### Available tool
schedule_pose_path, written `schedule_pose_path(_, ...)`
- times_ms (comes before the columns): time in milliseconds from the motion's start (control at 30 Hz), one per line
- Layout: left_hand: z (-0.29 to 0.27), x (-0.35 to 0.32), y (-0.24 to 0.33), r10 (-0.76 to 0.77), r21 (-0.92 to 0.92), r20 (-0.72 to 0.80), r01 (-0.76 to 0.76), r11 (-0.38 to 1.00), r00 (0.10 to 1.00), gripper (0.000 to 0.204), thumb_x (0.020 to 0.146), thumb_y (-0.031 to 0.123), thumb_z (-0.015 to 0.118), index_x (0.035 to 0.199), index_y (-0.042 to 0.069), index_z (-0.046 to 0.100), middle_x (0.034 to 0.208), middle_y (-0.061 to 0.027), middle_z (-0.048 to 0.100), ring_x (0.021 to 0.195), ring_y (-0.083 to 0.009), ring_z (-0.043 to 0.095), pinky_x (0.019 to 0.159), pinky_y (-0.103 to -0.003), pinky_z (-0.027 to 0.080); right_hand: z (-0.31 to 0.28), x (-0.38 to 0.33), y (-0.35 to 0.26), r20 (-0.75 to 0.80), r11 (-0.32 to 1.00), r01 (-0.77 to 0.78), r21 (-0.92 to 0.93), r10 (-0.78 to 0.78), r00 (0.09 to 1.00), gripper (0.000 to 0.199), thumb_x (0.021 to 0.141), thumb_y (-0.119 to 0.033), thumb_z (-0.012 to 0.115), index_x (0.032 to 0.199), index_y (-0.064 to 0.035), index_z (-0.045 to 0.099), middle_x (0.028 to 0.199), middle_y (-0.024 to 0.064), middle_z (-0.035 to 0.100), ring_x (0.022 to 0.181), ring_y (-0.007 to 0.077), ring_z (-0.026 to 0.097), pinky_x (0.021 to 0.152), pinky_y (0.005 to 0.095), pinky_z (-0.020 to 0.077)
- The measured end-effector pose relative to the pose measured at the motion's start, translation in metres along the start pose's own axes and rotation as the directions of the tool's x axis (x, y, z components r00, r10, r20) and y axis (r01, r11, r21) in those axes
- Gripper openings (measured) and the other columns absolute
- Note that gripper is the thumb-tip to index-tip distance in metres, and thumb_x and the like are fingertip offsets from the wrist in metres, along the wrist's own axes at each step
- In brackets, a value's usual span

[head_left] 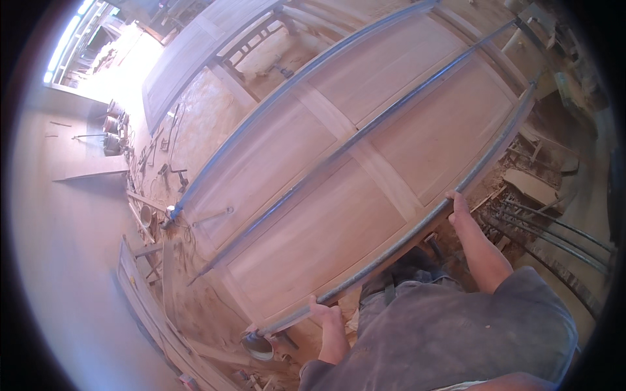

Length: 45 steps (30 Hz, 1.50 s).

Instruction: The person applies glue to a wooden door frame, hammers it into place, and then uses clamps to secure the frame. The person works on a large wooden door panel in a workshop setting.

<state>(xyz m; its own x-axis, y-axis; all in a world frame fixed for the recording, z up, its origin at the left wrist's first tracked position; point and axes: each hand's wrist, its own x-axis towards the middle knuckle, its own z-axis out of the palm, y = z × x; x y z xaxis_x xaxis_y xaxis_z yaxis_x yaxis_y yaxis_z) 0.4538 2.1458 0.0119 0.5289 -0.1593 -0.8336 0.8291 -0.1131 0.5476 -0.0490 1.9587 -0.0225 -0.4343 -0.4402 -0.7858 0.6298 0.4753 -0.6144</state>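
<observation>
A large framed wooden panel (319,244), like a door, lies slantwise in front of me. A long metal bar clamp (385,257) runs along its near edge. My left hand (326,313) is closed around this bar towards its lower left end. Farther up the same edge, my right hand (458,210) grips the bar, with the fingertips partly hidden. Another bar clamp (417,91), bluish, crosses the middle of the panel. A blue bar clamp (261,109) follows the far edge.
Another wooden panel (195,49) rests beyond on a frame. Several metal bars (554,238) lie at the right near offcuts (531,186). Long boards (147,313) lean at lower left. A bucket (259,347) stands under the panel's near left corner. Sawdust and tools cover the floor.
</observation>
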Motion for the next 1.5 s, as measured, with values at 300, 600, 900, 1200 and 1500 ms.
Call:
schedule_pose_path(300,0.014,-0.039,0.000,-0.062,0.069,0.044,0.059,0.996,0.997,0.049,0.099,0.041,0.054,0.135,0.009,0.049,0.134,-0.0150,0.056,0.120,-0.0384,0.059,0.099,-0.060,0.053,-0.009,0.002,0.004,0.046,0.998,-0.009,0.069,0.006,0.999,0.030,0.075,-0.021,0.076,0.101,-0.0094,0.065,0.101,0.0053,0.058,0.100,0.0232,0.054,0.093,0.0409,0.0453)
schedule_pose_path(600,0.008,-0.032,0.001,-0.158,0.187,0.130,0.132,0.974,0.979,0.058,0.102,0.050,0.047,0.143,0.009,0.046,0.141,-0.0165,0.053,0.124,-0.0415,0.057,0.101,-0.061,0.052,0.021,-0.025,-0.008,-0.131,0.999,0.019,0.036,-0.014,0.991,0.013,0.072,-0.014,0.070,0.080,-0.0126,0.060,0.083,0.0015,0.057,0.081,0.0190,0.055,0.080,0.0370,0.0467)
schedule_pose_path(900,0.038,-0.057,0.015,-0.234,0.302,-0.024,0.230,0.925,0.972,0.050,0.101,0.046,0.048,0.133,0.008,0.055,0.126,-0.0139,0.063,0.113,-0.0357,0.062,0.091,-0.048,0.055,0.010,0.001,0.002,-0.145,0.988,0.129,0.088,-0.115,0.983,0.011,0.072,-0.017,0.066,0.071,-0.0185,0.055,0.073,-0.0020,0.053,0.074,0.0156,0.051,0.071,0.0346,0.0404)
schedule_pose_path(1200,-0.023,0.005,-0.022,-0.154,0.103,0.062,0.148,0.984,0.986,0.049,0.101,0.043,0.052,0.131,0.004,0.056,0.123,-0.0134,0.065,0.109,-0.0344,0.063,0.091,-0.049,0.055,0.016,0.004,0.002,-0.149,1.000,0.013,-0.020,-0.016,0.989,0.011,0.074,-0.019,0.062,0.070,-0.0203,0.053,0.076,-0.0019,0.055,0.078,0.0181,0.053,0.077,0.0392,0.0452)
schedule_pose_path(1500,0.021,0.008,-0.020,-0.139,0.018,0.013,0.139,0.990,0.990,0.053,0.101,0.042,0.053,0.139,0.005,0.053,0.135,-0.0143,0.061,0.121,-0.0346,0.060,0.100,-0.055,0.051,0.058,0.017,-0.034,-0.028,0.964,-0.249,-0.095,0.248,0.968,0.033,0.069,-0.024,0.063,0.101,-0.0172,0.055,0.114,0.0088,0.057,0.106,0.0338,0.056,0.093,0.0637,0.0463)
